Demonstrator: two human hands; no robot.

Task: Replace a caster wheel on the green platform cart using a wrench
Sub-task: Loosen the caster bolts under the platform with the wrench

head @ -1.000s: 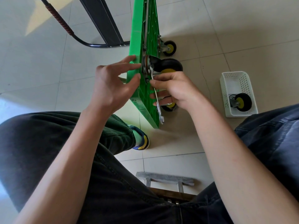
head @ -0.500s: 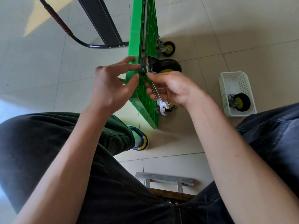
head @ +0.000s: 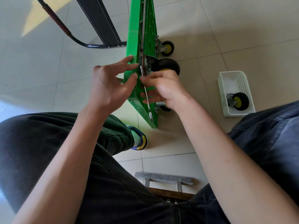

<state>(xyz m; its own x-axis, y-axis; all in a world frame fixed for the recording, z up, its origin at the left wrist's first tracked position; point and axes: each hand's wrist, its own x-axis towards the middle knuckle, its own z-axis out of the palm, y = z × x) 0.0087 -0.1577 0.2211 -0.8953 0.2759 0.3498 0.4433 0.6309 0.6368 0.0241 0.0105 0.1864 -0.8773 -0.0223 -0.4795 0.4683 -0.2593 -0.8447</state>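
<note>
The green platform cart (head: 148, 26) stands on its edge on the floor, underside facing right. A black caster wheel (head: 168, 66) with a metal bracket sits against the underside near the top edge. My right hand (head: 163, 89) grips a slim silver wrench (head: 148, 102) whose upper end is at the caster's mounting plate and whose lower jaw hangs by the cart's near corner. My left hand (head: 110, 84) rests on the cart's top side, fingers spread, fingertips pressing the green edge opposite the caster.
A white perforated basket (head: 226, 92) at the right holds a spare caster wheel (head: 239, 101). Two smaller casters (head: 167, 47) show on the cart. The folded black handle (head: 90, 44) lies at left. My knees and a shoe (head: 140, 141) are close below, over a stool.
The wrench swung out to the right with its lower jaw lifted, then came back down flat along the cart. My left hand stayed on the green edge.
</note>
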